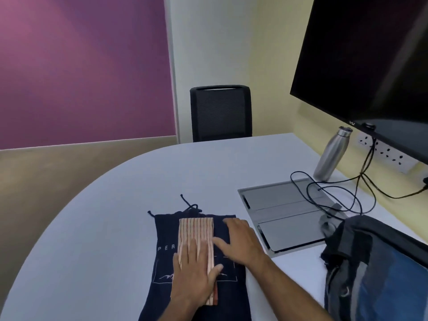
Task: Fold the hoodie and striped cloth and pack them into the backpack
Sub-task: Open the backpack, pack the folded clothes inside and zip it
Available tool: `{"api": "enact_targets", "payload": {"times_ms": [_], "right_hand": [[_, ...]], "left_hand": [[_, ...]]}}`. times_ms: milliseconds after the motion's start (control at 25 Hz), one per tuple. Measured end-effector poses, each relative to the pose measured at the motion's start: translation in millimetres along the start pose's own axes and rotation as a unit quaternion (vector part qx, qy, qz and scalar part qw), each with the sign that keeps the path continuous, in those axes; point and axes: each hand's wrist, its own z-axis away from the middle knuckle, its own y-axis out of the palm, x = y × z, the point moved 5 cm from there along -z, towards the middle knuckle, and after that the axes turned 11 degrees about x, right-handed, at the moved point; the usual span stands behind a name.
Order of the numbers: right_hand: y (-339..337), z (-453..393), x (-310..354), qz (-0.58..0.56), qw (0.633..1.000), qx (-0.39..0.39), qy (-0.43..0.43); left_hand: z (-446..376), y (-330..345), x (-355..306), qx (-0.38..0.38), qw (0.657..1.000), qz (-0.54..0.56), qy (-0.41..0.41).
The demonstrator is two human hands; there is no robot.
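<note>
Lower centre of the frame: the navy hoodie (162,256), folded into a long flat panel with white print and loose drawstrings (188,206) at its far end, lies on the pale rounded table (115,205). The striped cloth (196,230), a narrow folded strip of peach fabric with dark lines, lies lengthwise on it. The left hand (196,272) presses flat on the strip, fingers straight; the right hand (240,242) rests flat just beside it on the hoodie, grasping nothing. Both fabrics look soft, light and limp, likely to unfold if lifted by one edge; supporting the stack from beneath both ends seems safest. The dark backpack (375,269) with blue lining stands at lower right.
</note>
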Motion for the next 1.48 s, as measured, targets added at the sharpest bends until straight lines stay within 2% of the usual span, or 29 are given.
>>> {"api": "enact_targets", "payload": {"times_ms": [120, 280, 360, 480, 600, 680, 720, 800, 960, 1080, 1160, 1240, 1280, 1360, 1480], "right_hand": [[8.5, -48.6, 3.7, 0.021, 0.999, 0.033, -0.006], [41.6, -95.2, -6.0, 0.07, 0.987, 0.146, 0.001], [52.8, -103.2, -12.9, 0.063, 0.982, 0.177, 0.0], [51.9, -99.9, -21.2, 0.056, 0.988, 0.141, 0.035], [43.3, -76.9, -31.7, 0.028, 0.986, 0.123, 0.108], [42.3, -53.0, -43.0, -0.008, 0.981, 0.116, 0.156], [43.8, -41.0, -48.3, -0.031, 0.977, 0.117, 0.175], [51.4, -17.5, -56.6, -0.065, 0.966, 0.129, 0.216], [74.4, 22.5, -48.9, -0.165, 0.936, 0.142, 0.278], [86.7, 49.8, -24.3, -0.299, 0.903, 0.091, 0.293], [100.4, 65.5, -2.3, -0.381, 0.864, 0.061, 0.323], [122.5, 75.8, 22.8, -0.455, 0.814, 0.06, 0.356], [136.1, 77.4, 32.7, -0.464, 0.811, 0.065, 0.351], [152.1, 80.5, 52.3, -0.439, 0.838, 0.093, 0.31], [127.9, 92.4, 61.2, -0.32, 0.915, 0.139, 0.202]], "left_hand": [[-7.0, 22.4, 7.9, 0.053, 0.998, -0.017, 0.008], [-20.0, 33.0, 18.0, 0.057, 0.997, -0.036, 0.034], [-25.6, 33.5, 20.3, 0.071, 0.995, -0.041, 0.057], [-28.7, 24.6, 27.0, 0.109, 0.987, -0.066, 0.096], [-32.3, 4.3, 30.4, 0.117, 0.963, -0.165, 0.178], [-35.5, -9.9, 34.0, 0.252, 0.924, -0.21, 0.197], [-38.8, -15.2, 33.8, 0.264, 0.904, -0.258, 0.214], [-45.2, -20.0, 30.7, 0.255, 0.877, -0.337, 0.226], [-46.9, -30.4, 15.7, 0.231, 0.867, -0.401, 0.185], [-41.7, -29.5, 16.6, 0.232, 0.89, -0.363, 0.15], [-39.8, -30.8, 21.3, 0.245, 0.907, -0.307, 0.149], [-41.9, -37.2, 24.8, 0.263, 0.93, -0.206, 0.156], [-43.4, -40.1, 26.7, 0.262, 0.942, -0.138, 0.157], [-46.4, -41.8, 31.2, 0.229, 0.959, -0.036, 0.161], [-50.7, -37.1, 40.4, 0.192, 0.969, -0.003, 0.154]]}}
